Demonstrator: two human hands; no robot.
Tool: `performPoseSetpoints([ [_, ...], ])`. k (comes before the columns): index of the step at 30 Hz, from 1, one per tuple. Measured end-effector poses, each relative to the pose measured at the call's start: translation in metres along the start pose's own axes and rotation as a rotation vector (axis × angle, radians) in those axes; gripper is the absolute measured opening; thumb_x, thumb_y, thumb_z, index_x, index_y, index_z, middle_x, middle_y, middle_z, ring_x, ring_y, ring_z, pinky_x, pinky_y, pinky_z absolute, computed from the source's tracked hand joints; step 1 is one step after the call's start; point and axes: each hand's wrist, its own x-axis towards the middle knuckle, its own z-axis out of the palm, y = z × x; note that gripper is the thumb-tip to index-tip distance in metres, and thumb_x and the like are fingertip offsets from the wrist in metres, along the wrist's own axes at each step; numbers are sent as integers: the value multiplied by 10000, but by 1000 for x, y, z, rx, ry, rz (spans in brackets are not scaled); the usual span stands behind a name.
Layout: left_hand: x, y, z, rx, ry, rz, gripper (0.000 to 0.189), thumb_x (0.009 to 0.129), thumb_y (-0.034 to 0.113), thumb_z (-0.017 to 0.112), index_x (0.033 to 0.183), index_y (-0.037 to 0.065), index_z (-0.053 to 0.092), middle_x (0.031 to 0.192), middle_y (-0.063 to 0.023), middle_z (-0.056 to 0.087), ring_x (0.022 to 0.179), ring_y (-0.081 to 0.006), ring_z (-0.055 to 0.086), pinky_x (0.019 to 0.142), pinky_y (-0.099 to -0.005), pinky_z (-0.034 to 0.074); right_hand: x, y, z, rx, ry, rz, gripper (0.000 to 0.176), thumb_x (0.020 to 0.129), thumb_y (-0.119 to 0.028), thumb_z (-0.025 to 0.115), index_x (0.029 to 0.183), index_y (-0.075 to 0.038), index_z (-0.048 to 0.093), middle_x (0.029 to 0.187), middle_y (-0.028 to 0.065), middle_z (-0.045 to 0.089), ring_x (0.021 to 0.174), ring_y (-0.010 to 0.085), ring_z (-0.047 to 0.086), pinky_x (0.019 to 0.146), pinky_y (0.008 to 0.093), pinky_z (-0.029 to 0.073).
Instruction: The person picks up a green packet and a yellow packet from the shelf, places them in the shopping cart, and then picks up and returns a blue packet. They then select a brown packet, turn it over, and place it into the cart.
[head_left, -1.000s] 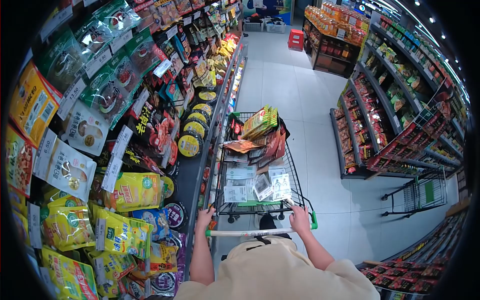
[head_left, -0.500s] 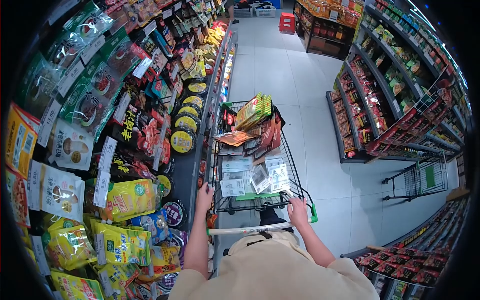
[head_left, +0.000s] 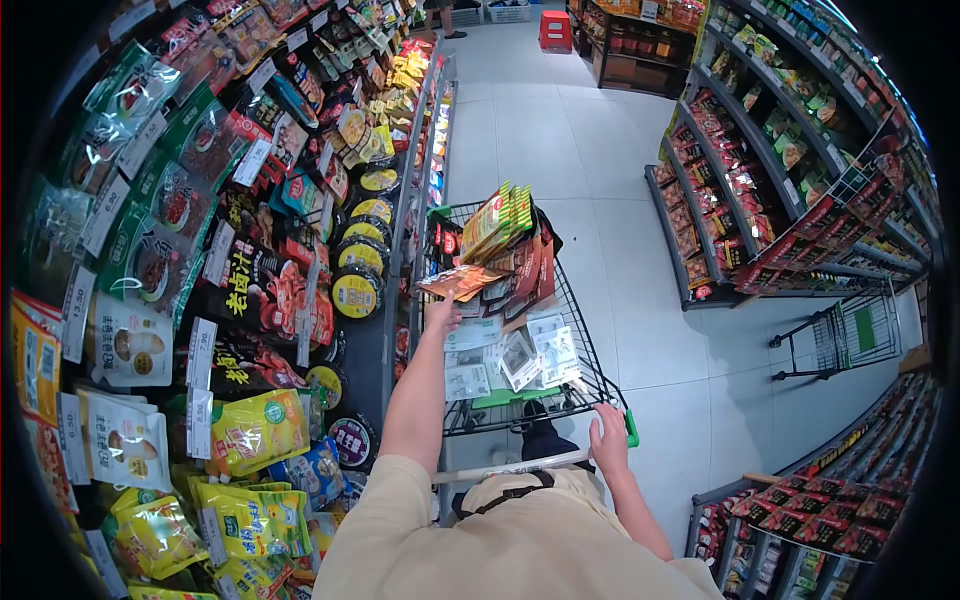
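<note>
My left hand (head_left: 440, 316) reaches over the near left part of the shopping cart (head_left: 590, 372), fingers apart, with fingertips right at the edge of an orange-and-brown food packet (head_left: 462, 279). By the right end of the cart's handle bar (head_left: 515, 467) is my right hand (head_left: 608, 438), its fingers stretched forward and spread. Behind the orange packet lean yellow-green packets (head_left: 497, 222) and dark red-brown pouches (head_left: 530, 275). Several pale printed packs (head_left: 520, 358) lie in the near part of the basket.
A shelf of bagged foods and round yellow-lidded tubs (head_left: 355, 295) runs along the left side. Shelving (head_left: 765, 180) with red packets stands at the right, and a second cart (head_left: 845, 335) is parked near it. Ahead are a red stool (head_left: 555, 32) and a person's legs (head_left: 446, 18).
My left hand has moved from beside the shelf edge into the cart, up to the orange packet. My right hand's fingers have lifted and spread near the handle.
</note>
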Motion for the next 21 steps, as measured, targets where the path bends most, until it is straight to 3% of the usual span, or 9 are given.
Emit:
performPoseSetpoints([
  [3,18,-4,5,-47,-4,-26,422,942,461,601,1011,45,606,805,-77,662,614,-184,638,487,-302,465,-7,9,1,-33,-6,-24,280,895,-46,568,1165,10,619,1174,198,641,1227,366,539,1132,490,319],
  [6,22,2,8,-46,24,-4,200,958,259,564,876,77,578,762,-42,662,606,-128,637,484,-262,445,-8,13,4,-77,-38,-33,305,886,-43,572,1183,17,608,1206,194,631,1253,364,521,1127,493,322],
  [7,17,8,11,-44,22,8,200,958,259,564,876,77,578,762,-42,662,606,-128,637,484,-262,445,-7,16,6,-96,-54,-41,317,883,-42,574,1193,17,602,1218,192,626,1259,363,516,1125,494,322],
  [10,-3,30,13,-100,-21,274,226,956,232,578,811,60,597,734,-51,655,636,-133,651,511,-263,458,-3,16,16,-186,-41,-60,338,878,-78,587,1207,-1,595,1241,170,617,1272,338,511,1120,500,326],
  [13,-38,57,3,-239,-111,367,200,959,220,583,863,46,609,780,-56,670,682,-131,660,567,-253,473,-2,14,24,-277,-62,-5,374,865,-101,595,1232,-28,582,1274,131,604,1308,301,486,1136,511,295],
  [15,-85,71,-11,-315,-179,442,189,966,181,573,959,-4,617,894,-82,687,795,-165,684,684,-273,521,-1,17,27,-339,-109,26,394,867,-123,578,1251,-36,594,1290,115,608,1330,266,468,1162,546,236],
  [18,-139,61,-49,-401,-217,522,213,971,129,548,1050,-59,609,1010,-127,682,906,-206,691,815,-325,555,-2,24,33,-370,-141,21,426,844,-115,581,1264,-41,582,1327,114,585,1360,263,433,1164,589,193],
  [21,-179,28,-89,-395,-193,550,203,964,105,550,1059,-64,611,1032,-122,673,949,-179,662,866,-330,540,2,19,33,-416,-184,16,448,828,-127,593,1268,-45,572,1335,117,570,1377,273,406,1162,615,169],
])
